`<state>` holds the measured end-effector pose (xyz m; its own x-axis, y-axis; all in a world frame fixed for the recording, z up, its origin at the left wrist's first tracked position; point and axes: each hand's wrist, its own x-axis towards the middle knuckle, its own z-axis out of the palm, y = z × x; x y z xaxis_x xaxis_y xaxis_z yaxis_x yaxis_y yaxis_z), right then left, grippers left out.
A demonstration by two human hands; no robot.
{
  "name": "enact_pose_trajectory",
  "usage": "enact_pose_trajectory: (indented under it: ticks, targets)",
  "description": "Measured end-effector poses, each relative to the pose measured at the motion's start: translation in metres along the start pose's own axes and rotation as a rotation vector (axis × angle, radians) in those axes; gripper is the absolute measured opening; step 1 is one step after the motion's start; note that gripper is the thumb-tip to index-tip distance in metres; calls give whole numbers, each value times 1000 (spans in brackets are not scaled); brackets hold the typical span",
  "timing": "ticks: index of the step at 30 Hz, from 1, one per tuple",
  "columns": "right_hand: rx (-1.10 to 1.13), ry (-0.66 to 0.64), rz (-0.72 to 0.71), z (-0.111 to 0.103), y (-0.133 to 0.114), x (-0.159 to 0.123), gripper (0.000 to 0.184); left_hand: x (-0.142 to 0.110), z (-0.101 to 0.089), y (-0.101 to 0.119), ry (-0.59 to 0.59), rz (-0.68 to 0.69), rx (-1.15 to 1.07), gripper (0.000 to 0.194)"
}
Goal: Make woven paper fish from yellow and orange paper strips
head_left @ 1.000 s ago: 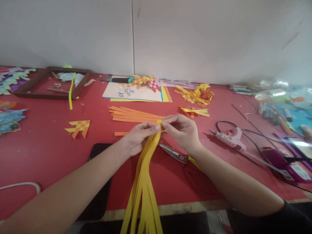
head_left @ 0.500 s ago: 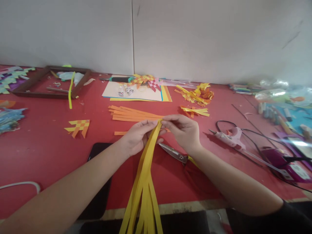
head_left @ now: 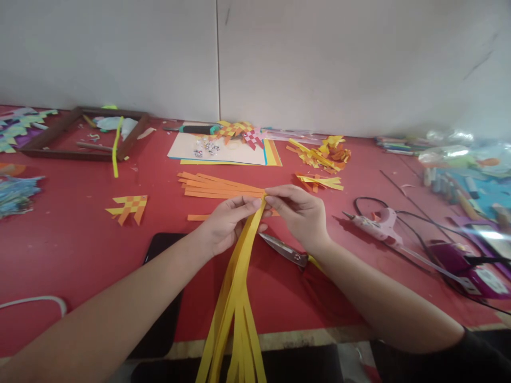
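Note:
Yellow paper strips (head_left: 240, 276) hang in a bundle from my two hands, fanning out past the table's front edge. My left hand (head_left: 229, 223) is closed on the bundle near its top. At the very top end, my right hand (head_left: 299, 215) pinches the strips between thumb and fingers. Just behind my hands lie orange paper strips (head_left: 215, 185), spread toward the left. A pair of scissors (head_left: 283, 250) rests under my right wrist, its handle partly hidden. To the left is a woven yellow and orange paper fish (head_left: 130, 207).
A pink glue gun (head_left: 377, 226) with its cord lies right, near a purple power strip (head_left: 465, 271). Paper scraps (head_left: 323, 154) and paper sheets (head_left: 235, 151) are at the back. A wooden frame (head_left: 51, 154) sits back left; a black phone-like slab (head_left: 159, 319) lies under my left forearm.
The hanging yellow strips have swayed slightly, and my right fingers have shifted a little at the top end. Both hands keep their hold, and the table things stay put.

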<state>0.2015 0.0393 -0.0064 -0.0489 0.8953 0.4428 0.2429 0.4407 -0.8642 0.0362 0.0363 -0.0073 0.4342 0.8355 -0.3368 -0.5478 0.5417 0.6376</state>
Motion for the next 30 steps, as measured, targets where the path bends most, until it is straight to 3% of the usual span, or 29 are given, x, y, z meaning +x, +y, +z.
enact_pose_trajectory:
  ticks: [10, 15, 19, 30]
  targets:
    - [36, -83, -5, -1, -1, 1, 14, 1, 0, 1, -4, -62, -41, 8]
    - [147, -134, 21, -2, -2, -1, 42, 1, 1, 2, -10, -31, -32, 13]
    - [-13, -218, -48, -7, -3, 0, 33, 1, 0, 1, 37, -3, 0, 11]
    - [-31, -258, -43, -8, 0, 0, 36, 4, -3, 0, 37, 22, 34, 9]
